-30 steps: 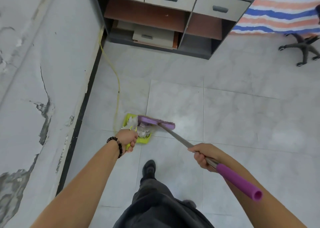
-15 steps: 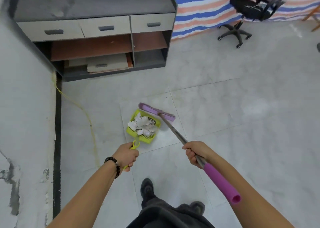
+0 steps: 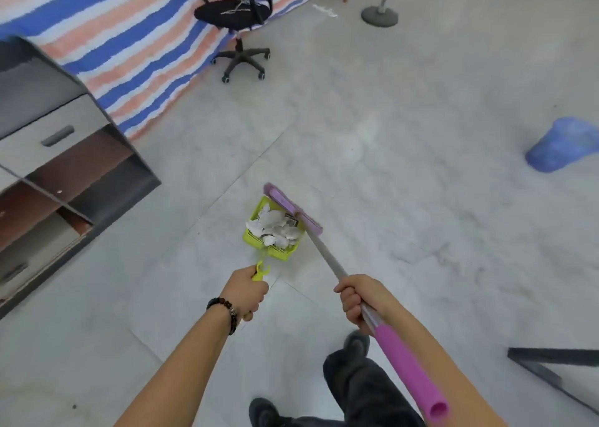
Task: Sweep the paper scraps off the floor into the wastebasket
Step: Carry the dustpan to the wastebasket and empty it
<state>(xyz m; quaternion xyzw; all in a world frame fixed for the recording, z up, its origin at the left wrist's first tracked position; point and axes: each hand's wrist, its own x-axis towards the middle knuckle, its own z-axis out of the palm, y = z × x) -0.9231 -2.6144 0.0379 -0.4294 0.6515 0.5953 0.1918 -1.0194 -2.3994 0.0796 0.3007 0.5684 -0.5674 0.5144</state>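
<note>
A lime-green dustpan [image 3: 256, 237] holds a heap of white paper scraps [image 3: 275, 227]. My left hand [image 3: 248, 292] grips its yellow handle. My right hand [image 3: 359, 298] is closed on the grey shaft of a broom whose purple head [image 3: 293, 207] rests along the dustpan's far right edge. The shaft's purple grip [image 3: 410, 373] runs back past my right arm. A blue wastebasket [image 3: 565, 146] stands on the floor at the far right, well away from the dustpan.
A grey cabinet with drawers [image 3: 61, 154] stands at the left. A black office chair [image 3: 238, 21] sits before a striped tarp [image 3: 129, 44]. A round stand base [image 3: 379, 14] is at the top, a dark frame [image 3: 551, 360] at lower right. My dark shoes [image 3: 356, 340] are below.
My view has swung right, away from the wall and cabinet, so the blue wastebasket has come into sight. The dustpan with scraps and the broom stay together in my hands.
</note>
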